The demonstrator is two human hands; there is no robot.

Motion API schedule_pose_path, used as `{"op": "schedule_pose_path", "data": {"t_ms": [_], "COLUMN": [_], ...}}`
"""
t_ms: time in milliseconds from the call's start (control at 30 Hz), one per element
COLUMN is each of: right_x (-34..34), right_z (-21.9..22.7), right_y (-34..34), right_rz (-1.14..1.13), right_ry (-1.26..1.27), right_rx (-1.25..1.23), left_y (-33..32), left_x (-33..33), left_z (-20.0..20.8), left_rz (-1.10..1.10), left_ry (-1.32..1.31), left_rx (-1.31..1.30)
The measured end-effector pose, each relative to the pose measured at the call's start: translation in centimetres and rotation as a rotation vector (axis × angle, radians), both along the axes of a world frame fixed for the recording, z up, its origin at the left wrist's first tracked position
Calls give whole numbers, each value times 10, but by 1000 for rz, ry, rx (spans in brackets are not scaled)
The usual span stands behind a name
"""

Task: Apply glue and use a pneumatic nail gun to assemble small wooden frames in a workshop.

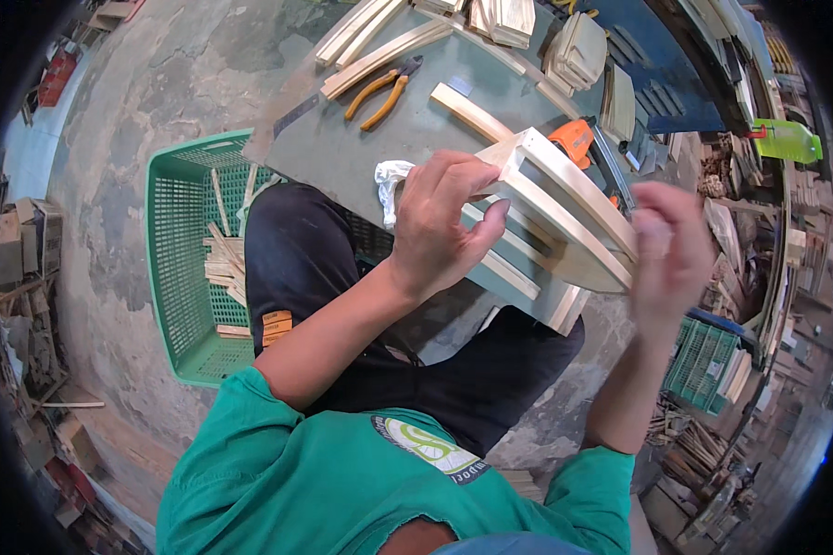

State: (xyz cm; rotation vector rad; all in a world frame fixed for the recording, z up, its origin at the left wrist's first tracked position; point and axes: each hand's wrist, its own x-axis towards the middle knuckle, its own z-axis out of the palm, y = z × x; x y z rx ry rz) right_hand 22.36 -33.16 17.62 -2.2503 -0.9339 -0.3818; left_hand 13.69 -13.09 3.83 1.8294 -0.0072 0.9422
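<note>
A small frame of pale wooden slats [574, 194], with a solid board along its lower side, rests tilted at the near edge of the work table, above my right knee. My left hand [444, 213] is at its left end, fingers curled, the index fingertip against the corner and the thumb beside a slat. My right hand [671, 250] is beside the frame's right end, smeared by motion; its fingers cannot be made out. Behind the frame lies an orange and black tool [574, 139], partly hidden. A crumpled white bag [391, 180] lies just beyond my left hand.
Pliers with orange handles [377, 100] lie on the grey table top [315, 139]. Stacks of wooden slats [379, 46] and thin boards [578, 51] line its far side. On the floor at left stands a green basket [157, 250] holding wood strips; another green crate [699, 361] is at right.
</note>
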Motion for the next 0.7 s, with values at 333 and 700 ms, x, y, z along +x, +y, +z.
{"op": "schedule_pose_path", "data": {"t_ms": [333,700], "right_x": [-34,-36], "right_z": [-49,-54], "right_y": [75,80], "right_rz": [29,-4], "right_ry": [-48,-37], "right_rx": [-100,-55], "left_y": [-3,1], "left_x": [4,4], "left_z": [0,-4], "left_rz": [92,113], "left_ry": [5,-82], "left_rx": [10,124]}}
